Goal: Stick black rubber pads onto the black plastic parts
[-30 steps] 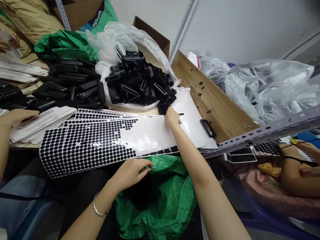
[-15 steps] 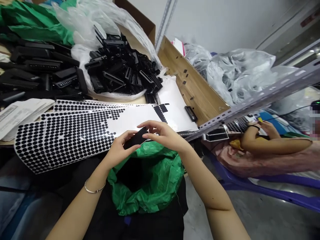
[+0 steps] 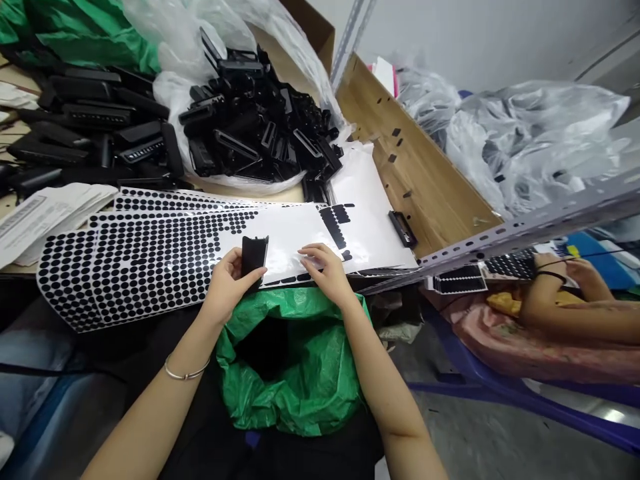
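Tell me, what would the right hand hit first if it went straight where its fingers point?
Probably the black plastic piece held in the left hand; the right hand points its fingertips that way across the white sticker sheet. Depth is uncertain.

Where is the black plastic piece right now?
Head view, left of centre: the black plastic piece stands upright in the left hand, over the dotted sticker sheet, above the green bag.

A small black plastic piece [image 3: 254, 257], flat and roughly rectangular, is held upright over the near edge of the sticker sheet [image 3: 150, 267]. That sheet is white, partly covered with rows of black round dots, and overhangs the near edge of the table [image 3: 295, 195].
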A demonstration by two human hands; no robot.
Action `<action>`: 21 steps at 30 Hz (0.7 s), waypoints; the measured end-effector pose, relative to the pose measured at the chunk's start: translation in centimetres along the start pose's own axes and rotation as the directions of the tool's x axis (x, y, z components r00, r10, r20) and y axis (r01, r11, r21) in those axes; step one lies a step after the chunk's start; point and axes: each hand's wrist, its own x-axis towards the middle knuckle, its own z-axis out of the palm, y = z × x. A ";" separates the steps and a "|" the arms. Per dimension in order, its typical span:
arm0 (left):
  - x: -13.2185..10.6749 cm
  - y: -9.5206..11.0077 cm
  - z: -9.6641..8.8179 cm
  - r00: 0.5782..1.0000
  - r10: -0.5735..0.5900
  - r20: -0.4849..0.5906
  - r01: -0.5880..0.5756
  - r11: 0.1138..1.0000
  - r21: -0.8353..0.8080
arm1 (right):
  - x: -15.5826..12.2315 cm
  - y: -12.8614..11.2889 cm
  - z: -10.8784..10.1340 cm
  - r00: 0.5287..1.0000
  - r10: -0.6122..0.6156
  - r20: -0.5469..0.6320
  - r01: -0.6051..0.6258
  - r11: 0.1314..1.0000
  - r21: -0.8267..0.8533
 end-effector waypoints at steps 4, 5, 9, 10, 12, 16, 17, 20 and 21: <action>0.6 -0.2 0.2 0.997 0.003 -0.083 -0.004 1.000 -0.009 | -0.1 1.1 0.2 0.999 -0.012 0.031 0.013 0.998 -0.056; 0.7 -0.4 0.2 0.996 -0.001 -0.089 0.000 1.000 -0.012 | -0.2 1.0 0.0 0.997 -0.028 0.075 0.034 0.996 -0.080; 0.9 -0.8 0.5 0.992 -0.028 -0.120 0.026 0.999 -0.020 | -0.6 0.1 -0.7 0.980 -0.084 0.181 0.102 0.990 -0.092; 0.8 -0.9 0.7 0.989 -0.037 -0.146 0.034 0.999 -0.022 | -0.7 0.0 -0.6 0.979 -0.097 0.180 0.116 0.989 -0.095; 0.3 -0.8 1.2 0.991 -0.059 -0.124 0.061 0.998 0.018 | -0.9 -0.3 -0.2 0.978 -0.125 0.167 0.141 0.986 -0.093; -1.8 -0.4 2.9 0.900 -0.065 0.432 -0.045 0.969 0.242 | -0.4 -0.9 1.8 0.951 -0.230 0.206 0.229 0.973 0.030; -2.4 -0.3 3.4 0.820 -0.065 0.568 -0.112 0.956 0.271 | -0.2 -1.1 2.4 0.934 -0.264 0.240 0.251 0.964 0.083; -3.3 -0.3 4.1 0.709 -0.055 0.703 -0.272 0.899 0.344 | 0.7 -1.4 3.8 0.863 -0.338 0.376 0.282 0.939 0.197; -3.3 -0.3 4.1 0.731 -0.043 0.681 -0.300 0.876 0.378 | 1.0 -1.4 4.2 0.841 -0.345 0.416 0.284 0.937 0.202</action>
